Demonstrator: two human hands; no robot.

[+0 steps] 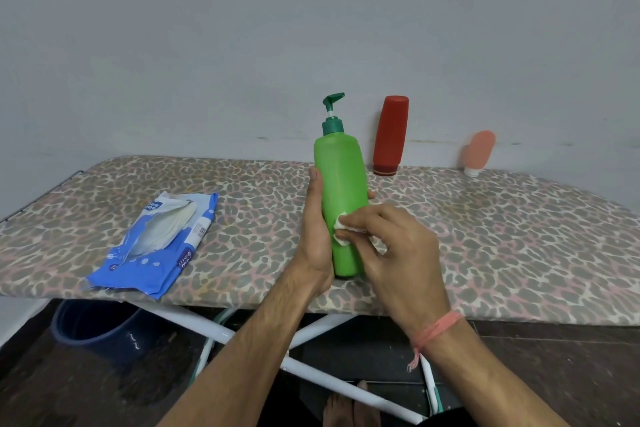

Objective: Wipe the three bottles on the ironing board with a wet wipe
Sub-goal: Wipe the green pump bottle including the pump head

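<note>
A tall green pump bottle (341, 180) stands upright near the front edge of the leopard-print ironing board (502, 236). My left hand (317, 236) grips its lower body from the left, thumb up along the side. My right hand (394, 253) pinches a small white wet wipe (341, 230) and presses it against the bottle's front. A red bottle (390, 135) stands cap-down at the back by the wall. A small pink bottle (478, 152) with a white cap leans against the wall farther right.
An open blue wet-wipe pack (156, 246) lies on the board's left part. A grey wall rises right behind the board. Below are the board's white legs (311, 367), a dark blue bucket (97, 329) on the floor at left, and my bare feet.
</note>
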